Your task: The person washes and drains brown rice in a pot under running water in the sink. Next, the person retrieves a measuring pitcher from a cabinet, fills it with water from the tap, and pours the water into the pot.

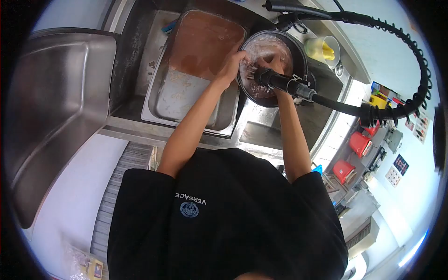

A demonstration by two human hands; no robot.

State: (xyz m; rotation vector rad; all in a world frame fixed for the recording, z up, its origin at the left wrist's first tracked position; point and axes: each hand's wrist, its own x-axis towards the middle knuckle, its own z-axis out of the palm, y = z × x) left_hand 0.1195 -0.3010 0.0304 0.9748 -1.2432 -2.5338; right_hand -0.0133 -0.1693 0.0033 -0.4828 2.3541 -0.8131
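Observation:
A dark round pot [300, 51] with foamy, brownish water in it is tilted over the sink. My left hand [232, 66] grips its left rim, thumb on the edge. Inside the pot is my right hand [276, 61], fingers curled down into the suds; whatever they hold is hidden. A black spray nozzle [275, 80] on a hose hangs in front of the right hand and covers part of it. Left of the pot, a large rectangular steel pan [161, 100] holds reddish-brown water, and its near part shows bare metal.
The coiled spray hose [422, 74] arches over the right side. A translucent container [315, 48] with something yellow inside stands behind the pot on the right. Steel sink walls [123, 70] surround the pan. Red baskets [344, 171] sit farther right.

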